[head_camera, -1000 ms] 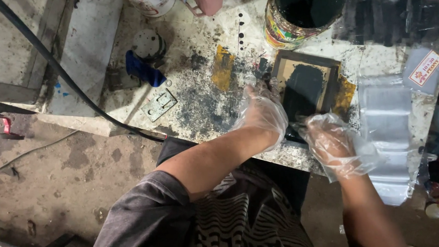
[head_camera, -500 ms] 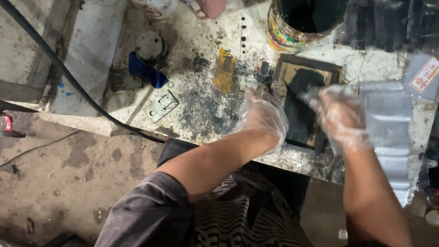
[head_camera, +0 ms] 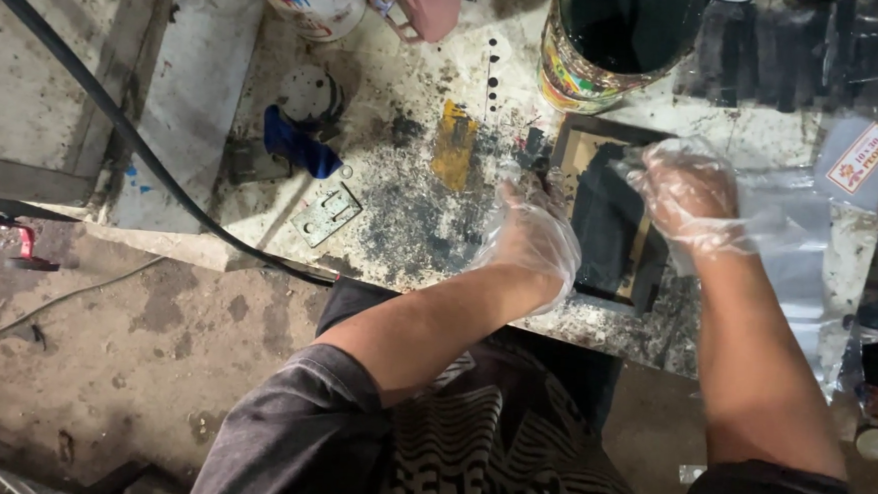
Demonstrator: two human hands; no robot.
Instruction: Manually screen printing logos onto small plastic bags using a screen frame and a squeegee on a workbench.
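Both my hands wear clear plastic gloves. A small wooden printing frame with a black inked centre lies on the stained table. My left hand rests on the frame's left edge, its fingers gripping that side. My right hand hovers over the frame's upper right part with its fingers curled downward. Whatever is under its palm is hidden. An open can of black ink stands just beyond the frame.
Clear plastic bags lie to the right of the frame. To the left are a small metal plate, a blue rag and a yellow smear. A paint-streaked tub and a pink cup stand at the back. A black cable crosses the left side.
My right hand has moved from the frame's near right corner up across the frame to its far right part. My left hand has stayed at the frame's left edge.
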